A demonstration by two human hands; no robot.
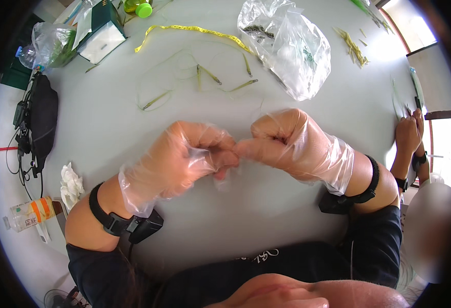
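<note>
Both the left hand [184,154] and the right hand [292,141] wear thin, clear plastic gloves, crinkled and faintly glossy, loose at the cuffs. Black straps [107,215] at the wrists look like matt fabric with hard plastic clasps. The table [112,123] is a smooth, pale grey surface with a soft sheen (brightest toward the far right). On it lies a clear plastic bag [292,46], wrinkled and shiny, a yellow measuring tape [194,30] of flexible matt material, and a wad of white tissue paper [71,185], soft and rumpled. The dark sleeves [374,246] are matt cloth.
</note>
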